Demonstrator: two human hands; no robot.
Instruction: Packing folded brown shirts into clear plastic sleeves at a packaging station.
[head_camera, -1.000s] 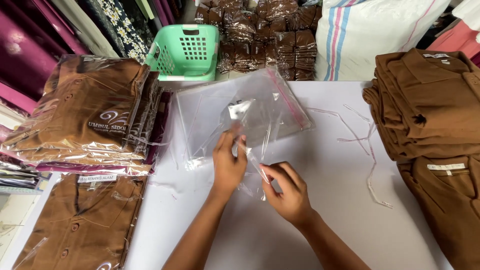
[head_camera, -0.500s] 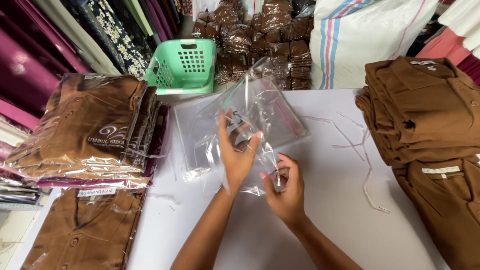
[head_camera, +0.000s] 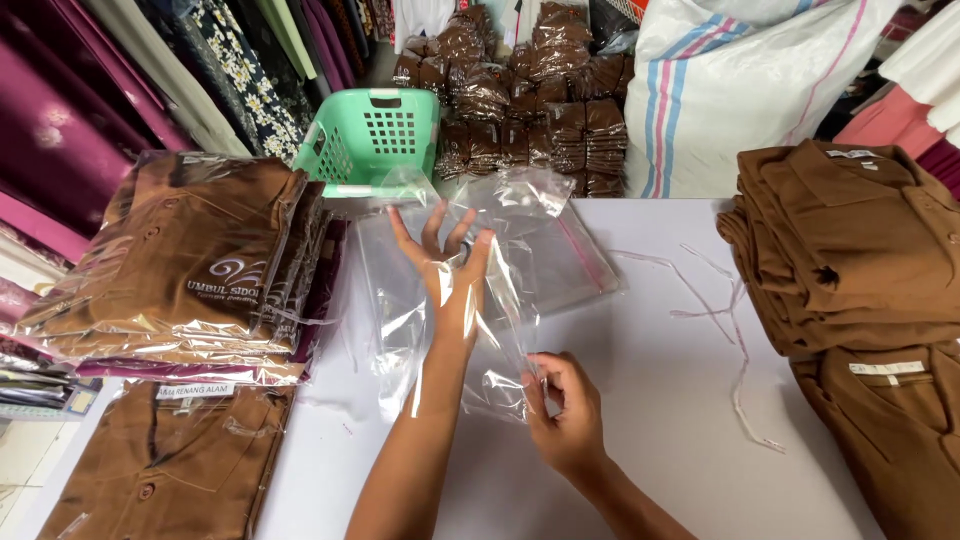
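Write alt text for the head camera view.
A person's left hand is pushed inside a clear plastic bag, fingers spread, while the right hand pinches its open edge over a white table. Bagged brown shirts lie left, unbagged brown shirts right.

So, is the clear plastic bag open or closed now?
Open. The left hand is pushed inside the clear plastic bag, fingers spread, while the right hand pinches its mouth edge.

Both forearms were bare to the frame's lower edge, with no sleeve, cuff, watch or bracelet showing on either. The left hand (head_camera: 447, 280) showed slim fingers without rings, and its nails were short and plain. The right hand (head_camera: 568, 415) likewise carried no ring or glove.
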